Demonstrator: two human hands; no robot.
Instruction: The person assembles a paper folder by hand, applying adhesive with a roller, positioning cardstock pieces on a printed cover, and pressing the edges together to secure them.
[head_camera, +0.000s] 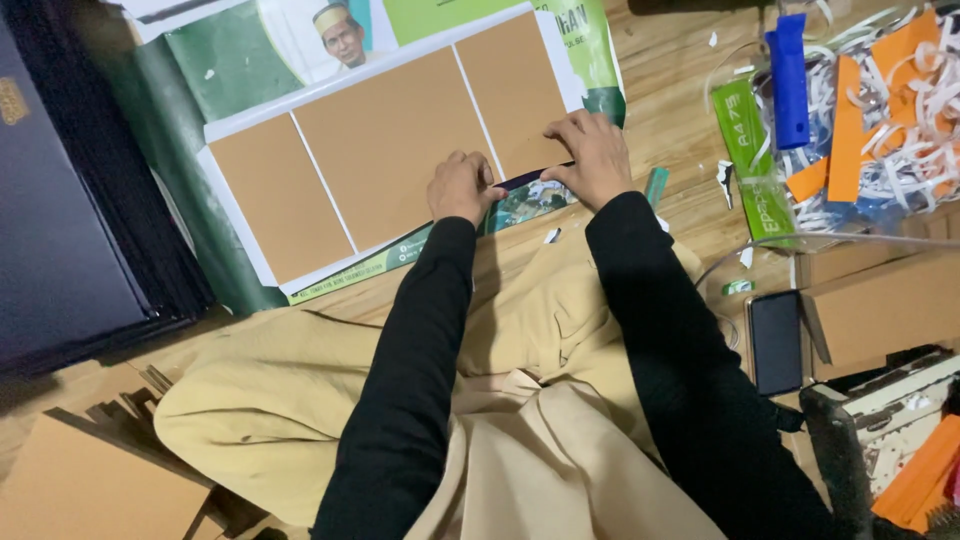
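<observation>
**Both hands press the edge of a board sheet**

We see the left hand (462, 186) and the right hand (594, 155) side by side at the near edge of a white sheet (250, 125) that carries three brown boards (390, 140). Both hands are curled, with fingertips pressed down on the sheet edge; neither one pinches anything. The sheet lies on a green poster (225, 75) on the wooden floor (680, 110), just in front of our knees. To the right, a blue tool (789, 80) rests on a bag of paper strips (890, 110). A dark phone (776, 342) lies near the right arm, beside a cardboard box (885, 305).
</observation>
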